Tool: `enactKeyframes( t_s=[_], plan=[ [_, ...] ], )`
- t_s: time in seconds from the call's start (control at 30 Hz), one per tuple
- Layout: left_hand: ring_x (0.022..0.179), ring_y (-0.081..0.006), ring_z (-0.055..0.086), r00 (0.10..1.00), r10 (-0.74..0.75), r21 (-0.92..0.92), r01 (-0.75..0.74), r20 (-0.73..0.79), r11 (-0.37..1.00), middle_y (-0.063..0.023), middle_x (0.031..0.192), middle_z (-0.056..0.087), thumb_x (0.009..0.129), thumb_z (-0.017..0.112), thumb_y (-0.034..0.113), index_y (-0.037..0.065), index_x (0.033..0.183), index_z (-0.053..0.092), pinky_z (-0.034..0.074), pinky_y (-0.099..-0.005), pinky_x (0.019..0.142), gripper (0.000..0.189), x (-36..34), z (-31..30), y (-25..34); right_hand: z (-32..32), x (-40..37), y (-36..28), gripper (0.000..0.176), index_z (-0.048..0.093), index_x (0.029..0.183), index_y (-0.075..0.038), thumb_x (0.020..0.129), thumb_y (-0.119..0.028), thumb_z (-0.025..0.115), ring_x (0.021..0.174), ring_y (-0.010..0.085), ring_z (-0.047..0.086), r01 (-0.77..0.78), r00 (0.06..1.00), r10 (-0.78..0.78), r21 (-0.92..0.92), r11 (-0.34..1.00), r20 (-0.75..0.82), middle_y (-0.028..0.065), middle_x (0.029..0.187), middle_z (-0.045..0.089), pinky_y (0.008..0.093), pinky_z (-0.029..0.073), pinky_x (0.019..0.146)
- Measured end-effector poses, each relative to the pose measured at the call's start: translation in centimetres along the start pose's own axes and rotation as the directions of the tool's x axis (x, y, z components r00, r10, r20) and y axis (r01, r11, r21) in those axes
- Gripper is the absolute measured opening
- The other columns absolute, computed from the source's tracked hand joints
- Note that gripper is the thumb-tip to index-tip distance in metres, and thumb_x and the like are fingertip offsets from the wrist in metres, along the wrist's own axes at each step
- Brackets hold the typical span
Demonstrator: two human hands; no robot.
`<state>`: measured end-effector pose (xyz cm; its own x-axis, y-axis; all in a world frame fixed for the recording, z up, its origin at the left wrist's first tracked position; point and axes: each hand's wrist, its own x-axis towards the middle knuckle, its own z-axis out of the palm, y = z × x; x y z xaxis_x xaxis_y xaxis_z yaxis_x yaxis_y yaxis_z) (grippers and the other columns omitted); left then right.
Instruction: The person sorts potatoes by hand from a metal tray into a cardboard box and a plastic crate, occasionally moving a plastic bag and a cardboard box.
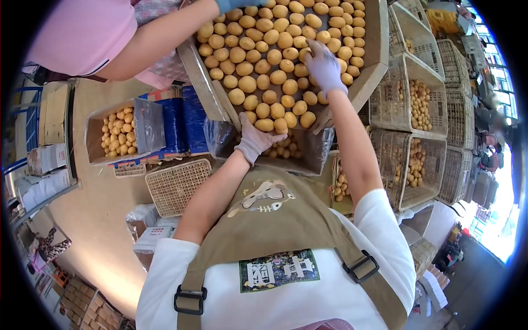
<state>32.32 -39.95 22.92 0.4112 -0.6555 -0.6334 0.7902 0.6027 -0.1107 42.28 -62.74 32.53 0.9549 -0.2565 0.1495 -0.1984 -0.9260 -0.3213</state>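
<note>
A sloping wooden-sided tray (360, 91) holds many round yellow-brown fruits (247, 84), a single layer deep. My left hand (256, 140), in a pale glove, is at the tray's narrow near mouth. Its thumb and fingers are apart, close beside the fruits at the lip. Farther up on the right, my gloved right hand (325, 67) lies over the fruits with its fingers stretched out, and its fingertips reach among them. Below the mouth stands a plastic-lined box (316, 157) with more of the same fruits inside, partly hidden by my left hand and apron.
Another person's gloved hand (236, 4) reaches over the tray's far left. A lined box of fruits (151, 129) stands at left beside blue cartons (192, 121). An upturned plastic crate (179, 187) lies near my left arm. Stacked crates (404, 93) with fruits line the right.
</note>
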Motion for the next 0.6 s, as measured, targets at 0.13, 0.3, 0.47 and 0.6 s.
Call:
enactKeyframes(
  t_s=[0.13, 0.3, 0.47, 0.6],
  plan=[
    [0.147, -0.0433, 0.025, 0.993, -0.024, -0.038, 0.029, 0.111, 0.999, -0.0103, 0.162, 0.025, 0.088, 0.029, 0.074, 0.019, 0.155, 0.027, 0.020, -0.0746, 0.110, 0.087, 0.3, -0.9, 0.6, 1.1, 5.6, -3.0, 0.048, 0.048, 0.138, -0.014, 0.094, -0.032, 0.057, 0.125, 0.0308, 0.058, -0.120, 0.896, 0.268, -0.388, 0.914, 0.354, 0.0141, 0.135, 0.060, 0.0487, 0.048, 0.099],
    [0.145, -0.0457, 0.027, 0.998, -0.036, -0.076, 0.039, 0.048, 0.996, -0.0137, 0.161, 0.026, 0.087, 0.028, 0.080, 0.016, 0.155, 0.027, 0.027, -0.0740, 0.107, 0.093, 0.8, -1.4, 0.2, 0.7, 5.4, -1.1, 0.052, 0.050, 0.133, -0.011, 0.090, -0.038, 0.063, 0.125, 0.0319, 0.058, -0.143, 0.865, 0.242, -0.247, 0.958, 0.440, 0.0169, 0.131, 0.062, 0.0452, 0.049, 0.099],
    [0.140, -0.0496, 0.032, 0.999, -0.023, -0.062, 0.025, 0.032, 0.998, -0.0188, 0.158, 0.028, 0.085, 0.026, 0.085, 0.014, 0.155, 0.025, 0.032, -0.0729, 0.105, 0.099, 1.4, -1.9, 0.2, 1.7, 1.2, 3.0, 0.059, 0.052, 0.130, -0.007, 0.080, -0.030, 0.073, 0.115, 0.0317, 0.061, -0.267, 0.959, 0.199, 0.418, 0.868, 0.201, 0.0165, 0.126, 0.061, 0.0410, 0.047, 0.099],
    [0.140, -0.0517, 0.028, 0.998, -0.039, -0.072, 0.042, 0.048, 0.996, -0.0201, 0.159, 0.024, 0.085, 0.027, 0.086, 0.014, 0.155, 0.022, 0.031, -0.0733, 0.106, 0.101, 1.1, -1.6, 0.2, -0.6, -3.6, 1.9, 0.064, 0.041, 0.143, -0.001, 0.085, -0.004, 0.068, 0.112, 0.0221, 0.060, -0.173, 0.967, 0.228, 0.956, 0.237, 0.118, 0.0107, 0.126, 0.055, 0.0339, 0.053, 0.094]
  ],
)
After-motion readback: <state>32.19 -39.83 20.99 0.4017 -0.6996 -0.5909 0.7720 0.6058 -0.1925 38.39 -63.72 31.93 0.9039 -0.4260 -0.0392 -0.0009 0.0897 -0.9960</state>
